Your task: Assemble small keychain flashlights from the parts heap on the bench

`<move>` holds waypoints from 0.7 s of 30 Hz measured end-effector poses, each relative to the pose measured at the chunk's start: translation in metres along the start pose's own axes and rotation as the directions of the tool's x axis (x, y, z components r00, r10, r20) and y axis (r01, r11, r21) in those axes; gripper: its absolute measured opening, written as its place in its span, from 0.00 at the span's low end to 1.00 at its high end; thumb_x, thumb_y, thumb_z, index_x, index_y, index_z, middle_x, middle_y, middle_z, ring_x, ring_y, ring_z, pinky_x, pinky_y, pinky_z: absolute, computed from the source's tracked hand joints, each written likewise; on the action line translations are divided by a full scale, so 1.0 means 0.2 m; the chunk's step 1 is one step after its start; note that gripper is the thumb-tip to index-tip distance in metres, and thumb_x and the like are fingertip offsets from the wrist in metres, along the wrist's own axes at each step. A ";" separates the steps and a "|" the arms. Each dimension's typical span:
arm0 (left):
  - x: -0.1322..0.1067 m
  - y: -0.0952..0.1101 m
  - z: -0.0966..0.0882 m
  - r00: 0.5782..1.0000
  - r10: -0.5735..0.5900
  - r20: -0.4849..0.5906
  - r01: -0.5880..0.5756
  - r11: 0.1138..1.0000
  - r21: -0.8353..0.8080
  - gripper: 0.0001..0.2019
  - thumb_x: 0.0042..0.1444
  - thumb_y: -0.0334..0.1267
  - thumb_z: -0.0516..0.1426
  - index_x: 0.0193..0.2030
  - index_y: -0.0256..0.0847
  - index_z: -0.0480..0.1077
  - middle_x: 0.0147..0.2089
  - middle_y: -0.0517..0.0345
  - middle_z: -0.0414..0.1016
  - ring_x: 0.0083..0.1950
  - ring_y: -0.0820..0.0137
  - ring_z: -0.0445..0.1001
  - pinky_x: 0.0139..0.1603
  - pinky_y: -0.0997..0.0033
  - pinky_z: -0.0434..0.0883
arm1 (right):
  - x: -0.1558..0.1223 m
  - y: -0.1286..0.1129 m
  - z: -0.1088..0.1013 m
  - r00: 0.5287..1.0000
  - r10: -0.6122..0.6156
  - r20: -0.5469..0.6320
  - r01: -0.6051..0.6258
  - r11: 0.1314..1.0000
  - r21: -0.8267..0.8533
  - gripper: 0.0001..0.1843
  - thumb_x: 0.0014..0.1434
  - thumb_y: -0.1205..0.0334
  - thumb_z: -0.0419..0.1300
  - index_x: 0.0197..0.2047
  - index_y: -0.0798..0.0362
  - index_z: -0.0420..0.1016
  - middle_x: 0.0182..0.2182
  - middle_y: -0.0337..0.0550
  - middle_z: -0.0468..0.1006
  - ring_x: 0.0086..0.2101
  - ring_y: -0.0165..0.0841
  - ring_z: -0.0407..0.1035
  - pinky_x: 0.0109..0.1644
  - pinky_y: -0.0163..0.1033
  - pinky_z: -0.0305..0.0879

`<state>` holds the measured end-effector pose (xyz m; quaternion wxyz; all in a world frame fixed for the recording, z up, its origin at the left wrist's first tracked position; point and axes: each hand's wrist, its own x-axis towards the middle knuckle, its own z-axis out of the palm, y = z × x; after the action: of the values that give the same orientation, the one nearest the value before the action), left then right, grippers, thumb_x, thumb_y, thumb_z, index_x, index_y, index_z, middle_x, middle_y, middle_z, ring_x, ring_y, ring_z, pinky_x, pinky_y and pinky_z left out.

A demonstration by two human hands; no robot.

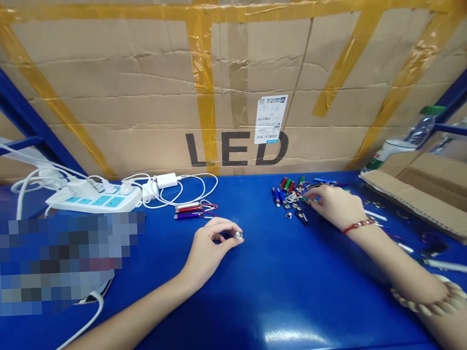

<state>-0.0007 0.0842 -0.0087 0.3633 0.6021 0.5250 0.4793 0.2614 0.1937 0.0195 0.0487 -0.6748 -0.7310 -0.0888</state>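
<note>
My left hand point(214, 244) is above the middle of the blue table, thumb and fingers pinched round a small metal tube point(238, 235). Its round silver end points towards me; the rest is hidden in the fingers. On the right, my right hand point(333, 204) reaches into a pile of small metal parts point(292, 197), fingertips together, and what they grip is too small to tell. Red, green and blue tubes lie in this pile, with a black carabiner point(301, 217) at its near edge. Left of my left hand lie a purple mini flashlight point(187, 216) and a red one point(187, 209), with carabiner clips.
A white power strip point(99, 199) with plugs and cables stands at the back left. An open cardboard box point(423, 195) is at the right, with loose parts before it. A large taped carton point(137, 96) walls off the back. A pixelated area covers the left.
</note>
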 end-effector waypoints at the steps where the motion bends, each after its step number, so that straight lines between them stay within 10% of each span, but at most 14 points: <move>1: 0.00 0.00 0.00 1.000 -0.002 0.004 0.002 1.000 0.002 0.02 0.46 0.34 0.61 0.28 0.39 0.73 0.37 0.57 0.72 0.39 0.72 0.69 0.32 0.77 0.64 | 0.00 0.01 -0.01 0.996 0.051 0.072 -0.049 0.998 -0.030 0.13 0.55 0.63 0.55 0.41 0.42 0.76 0.39 0.37 0.76 0.39 0.38 0.70 0.30 0.35 0.59; 21: -0.01 0.01 0.02 0.993 -0.105 0.062 0.104 0.995 0.007 0.09 0.48 0.40 0.59 0.35 0.41 0.75 0.37 0.56 0.72 0.38 0.69 0.69 0.33 0.75 0.64 | -0.02 0.03 -0.05 0.992 -0.002 0.124 0.003 1.000 -0.002 0.13 0.54 0.66 0.57 0.41 0.40 0.76 0.41 0.36 0.75 0.41 0.36 0.70 0.36 0.35 0.62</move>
<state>0.0037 0.0814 -0.0093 0.4028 0.5892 0.5453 0.4396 0.2667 0.1890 0.0292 0.0024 -0.6782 -0.7333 -0.0475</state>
